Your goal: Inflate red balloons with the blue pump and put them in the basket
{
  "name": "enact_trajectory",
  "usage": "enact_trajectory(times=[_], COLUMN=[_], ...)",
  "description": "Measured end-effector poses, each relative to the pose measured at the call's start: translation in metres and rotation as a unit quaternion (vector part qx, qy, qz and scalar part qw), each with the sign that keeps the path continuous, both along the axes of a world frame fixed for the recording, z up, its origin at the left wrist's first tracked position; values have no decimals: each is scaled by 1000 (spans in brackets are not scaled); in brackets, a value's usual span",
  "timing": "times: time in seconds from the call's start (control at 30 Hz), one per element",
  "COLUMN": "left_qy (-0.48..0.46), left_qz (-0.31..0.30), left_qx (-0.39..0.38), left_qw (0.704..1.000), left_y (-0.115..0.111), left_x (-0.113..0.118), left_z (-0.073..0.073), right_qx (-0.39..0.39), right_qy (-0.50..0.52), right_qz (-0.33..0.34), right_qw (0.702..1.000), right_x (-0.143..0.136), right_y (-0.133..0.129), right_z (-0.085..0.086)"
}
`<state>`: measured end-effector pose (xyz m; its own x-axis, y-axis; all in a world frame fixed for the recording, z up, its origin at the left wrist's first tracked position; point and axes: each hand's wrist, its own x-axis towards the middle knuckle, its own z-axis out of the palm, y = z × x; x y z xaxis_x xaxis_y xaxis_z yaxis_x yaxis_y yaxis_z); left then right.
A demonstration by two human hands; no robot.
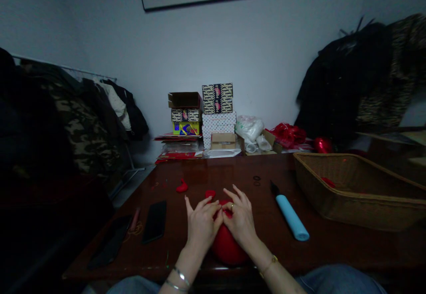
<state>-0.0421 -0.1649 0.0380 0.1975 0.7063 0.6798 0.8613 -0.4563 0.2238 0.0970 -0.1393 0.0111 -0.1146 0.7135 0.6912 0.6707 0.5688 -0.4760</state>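
An inflated red balloon (229, 246) sits at the table's front edge, partly hidden behind my wrists. At its top, my left hand (203, 224) pinches the balloon's neck with thumb and forefinger, the other fingers spread. Opposite it, my right hand (240, 217) pinches the same spot, its fingertips meeting the left ones. The neck itself is mostly covered by my fingers. Just beyond my hands lies a limp red balloon (210, 194), and another flat red balloon (182, 186) rests farther left. To the right is a light blue hand pump (292, 217) with a black nozzle.
A wicker basket (362, 212) with something red inside stands at the right. Two dark phones, one of them the nearer black phone (155, 221), lie at the left. Small dark rings (256, 180) lie mid-table. Stacked boxes (218, 127) and plastic bags (249, 127) stand against the wall.
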Motion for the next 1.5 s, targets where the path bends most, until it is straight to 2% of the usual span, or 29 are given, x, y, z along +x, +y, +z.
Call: enact_trajectory(times=[0.2,0.33,0.43,0.6,0.73,0.87,1.1,1.23,1.5], left_qy=[-102,-155,-157,-123,-136,-124,-77,-94,-182], left_qz=[23,-13,-39,-54,-74,-66,-60,-48,-25], left_qx=[-97,-178,-201,-190,-174,-141,-163,-171,-105], left_qw=[990,972,966,973,972,980,982,980,977], left_y=[4,6,5,6,9,7,4,7,6], left_x=[2,-4,-10,-15,-18,-18,-14,-13,-2], left_z=[-3,-3,-2,-1,-1,-1,3,2,-11], right_qx=[14,12,8,3,-2,-6,7,15,18], right_qy=[0,7,16,27,36,43,42,40,43], right_qz=[5,6,5,10,8,7,7,9,11], right_qw=[1000,1000,1000,1000,999,999,999,999,999], right_x=[0,2,3,2,3,4,1,0,-3], right_y=[-1,-3,-3,-2,-2,-2,-2,-3,-4], right_z=[1,1,0,-1,-1,-1,-3,-4,-4])
